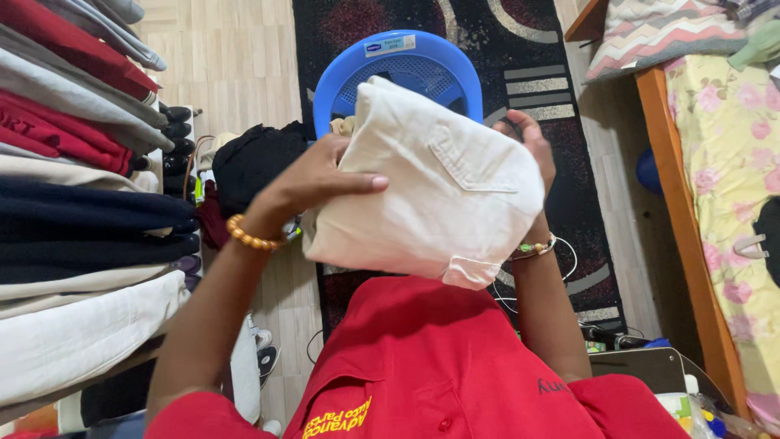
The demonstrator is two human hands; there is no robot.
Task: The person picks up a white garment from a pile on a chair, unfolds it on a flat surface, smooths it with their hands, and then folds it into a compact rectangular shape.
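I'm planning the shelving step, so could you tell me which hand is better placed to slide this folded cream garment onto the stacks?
Probably the left hand: it lies flat on the folded cream garment and is on the side of the stacked clothes. The right hand grips the far edge, away from them.

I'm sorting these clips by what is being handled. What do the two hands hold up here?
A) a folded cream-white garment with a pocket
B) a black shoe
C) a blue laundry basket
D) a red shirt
A: the left hand and right hand grip a folded cream-white garment with a pocket, in front of the blue basket.
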